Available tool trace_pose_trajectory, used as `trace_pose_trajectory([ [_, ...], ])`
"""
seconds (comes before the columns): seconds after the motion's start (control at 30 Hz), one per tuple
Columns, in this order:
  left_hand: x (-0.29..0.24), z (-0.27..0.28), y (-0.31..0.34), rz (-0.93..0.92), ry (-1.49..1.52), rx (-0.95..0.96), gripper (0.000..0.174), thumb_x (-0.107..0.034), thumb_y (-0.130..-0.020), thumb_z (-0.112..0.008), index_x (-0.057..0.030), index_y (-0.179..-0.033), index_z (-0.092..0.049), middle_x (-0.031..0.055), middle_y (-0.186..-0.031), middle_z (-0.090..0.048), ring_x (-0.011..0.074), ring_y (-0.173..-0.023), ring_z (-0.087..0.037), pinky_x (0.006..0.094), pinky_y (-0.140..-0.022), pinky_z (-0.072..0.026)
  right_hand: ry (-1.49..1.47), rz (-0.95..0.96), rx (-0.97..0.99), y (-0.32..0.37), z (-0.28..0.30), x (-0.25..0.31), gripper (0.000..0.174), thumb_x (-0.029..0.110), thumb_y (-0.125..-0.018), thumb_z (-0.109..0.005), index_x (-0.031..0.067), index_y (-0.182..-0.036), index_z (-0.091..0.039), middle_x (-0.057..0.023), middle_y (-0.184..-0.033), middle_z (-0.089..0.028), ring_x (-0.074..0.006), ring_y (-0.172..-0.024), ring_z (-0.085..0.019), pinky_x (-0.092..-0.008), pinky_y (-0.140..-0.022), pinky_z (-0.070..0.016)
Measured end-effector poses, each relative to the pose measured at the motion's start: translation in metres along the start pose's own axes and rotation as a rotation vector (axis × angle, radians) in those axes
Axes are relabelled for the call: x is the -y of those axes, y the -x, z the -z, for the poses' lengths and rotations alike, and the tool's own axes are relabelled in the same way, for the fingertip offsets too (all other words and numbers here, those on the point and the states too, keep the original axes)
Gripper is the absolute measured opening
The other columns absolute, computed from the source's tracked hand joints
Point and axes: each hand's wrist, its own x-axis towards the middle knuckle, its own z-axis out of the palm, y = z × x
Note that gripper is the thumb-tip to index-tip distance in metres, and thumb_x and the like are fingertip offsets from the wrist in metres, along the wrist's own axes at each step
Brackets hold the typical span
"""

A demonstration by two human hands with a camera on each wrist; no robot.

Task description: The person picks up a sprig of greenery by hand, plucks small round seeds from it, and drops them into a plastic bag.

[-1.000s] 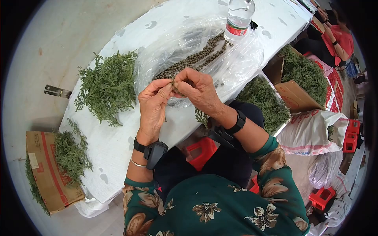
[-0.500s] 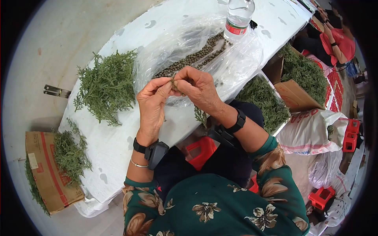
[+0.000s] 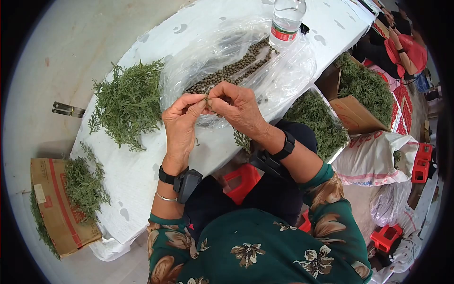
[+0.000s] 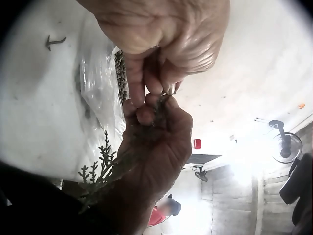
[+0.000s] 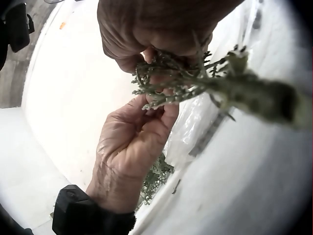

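Note:
In the head view both hands meet above the near edge of a clear plastic bag (image 3: 189,52). My right hand (image 3: 243,113) holds a green conifer-like sprig (image 3: 241,140), whose lower end shows below the palm. The right wrist view shows its thick stem (image 5: 259,98) toward the camera and its leafy tips between the hands. My left hand (image 3: 179,132) pinches at the tips with thumb and forefinger, fingertips right against those of the right hand. What lies between the fingertips is mostly hidden. Rows of small brown-green beads (image 3: 231,71) lie on the bag.
A water bottle (image 3: 286,23) stands on the bag's far end. A heap of green sprigs (image 3: 130,102) lies left on the white table (image 3: 127,180). Cardboard boxes (image 3: 61,203) with more sprigs flank the table. A person in red (image 3: 411,54) sits at the far right.
My left hand has shifted very slightly to the left, its fingertips still against the right hand's. The right hand stays almost in place.

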Motion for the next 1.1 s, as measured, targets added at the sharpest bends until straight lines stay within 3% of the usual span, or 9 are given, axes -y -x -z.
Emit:
trace_pose_trajectory([
  [0.37,0.0013,0.0033,0.0008,0.052,0.093,0.052,0.015,0.000,-0.083,-0.060,0.0032,-0.098,-0.062,0.0088,-0.088,-0.064,0.0136,-0.074,-0.059,0.0258,-0.072,-0.0488,-0.304,-0.100,0.072,-0.0010,0.0036,0.0021,0.006,0.004,-0.085,-0.054,-0.0011,-0.082,-0.056,-0.0022,-0.072,-0.059,-0.0058,-0.065,-0.052,-0.0202,-0.056,-0.0427],
  [0.8,0.0036,0.0002,0.0013,0.006,0.007,0.028,0.011,0.002,-0.084,-0.058,0.0044,-0.093,-0.063,0.0087,-0.084,-0.063,0.0158,-0.072,-0.062,0.0293,-0.067,-0.0535,-0.257,-0.081,0.053,0.0016,0.0042,0.0049,0.006,0.004,-0.086,-0.054,-0.0007,-0.082,-0.056,-0.0011,-0.071,-0.057,-0.0051,-0.064,-0.050,-0.0200,-0.055,-0.0416],
  [1.1,0.0049,-0.0009,0.0025,-0.034,-0.070,0.027,0.011,0.003,-0.083,-0.059,0.0034,-0.093,-0.064,0.0079,-0.082,-0.063,0.0152,-0.070,-0.062,0.0264,-0.067,-0.0520,-0.225,-0.085,0.044,0.0027,0.0042,0.0010,0.007,0.004,-0.085,-0.055,-0.0002,-0.080,-0.057,0.0002,-0.070,-0.057,-0.0048,-0.063,-0.051,-0.0198,-0.054,-0.0418],
])
